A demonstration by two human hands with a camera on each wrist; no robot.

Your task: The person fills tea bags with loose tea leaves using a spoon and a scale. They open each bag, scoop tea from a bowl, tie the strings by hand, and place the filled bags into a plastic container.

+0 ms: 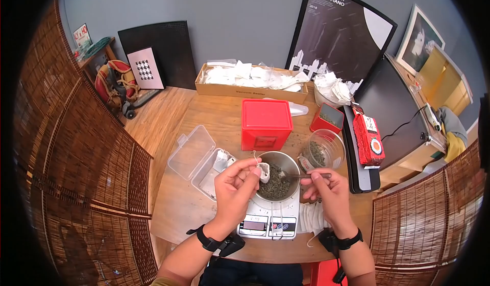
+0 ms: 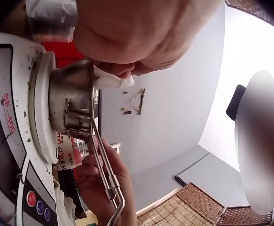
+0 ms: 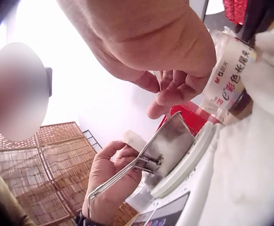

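Note:
A stainless steel pot [image 2: 71,92] with a wire handle sits on a white kitchen scale [image 1: 268,235], with dried green leaves [image 1: 275,188] inside. Over the pot's left rim, my left hand [image 1: 236,186] pinches a small white drawstring bag [image 1: 264,173], its string standing up above the fingers. From the right side, my right hand [image 1: 329,194] grips the dark handle of a spoon [image 1: 306,176], whose bowl end reaches into the pot close to the bag. Flat white bags [image 1: 312,218] lie under the right hand, beside the scale.
Left of the scale stands an open clear plastic box [image 1: 191,151] with filled white bags [image 1: 222,159]. A clear jar [image 1: 334,151] holding leaves is at the right. Behind are a red tin [image 1: 266,122], a cardboard box [image 1: 250,92] of white bags and a red packet [image 1: 366,143].

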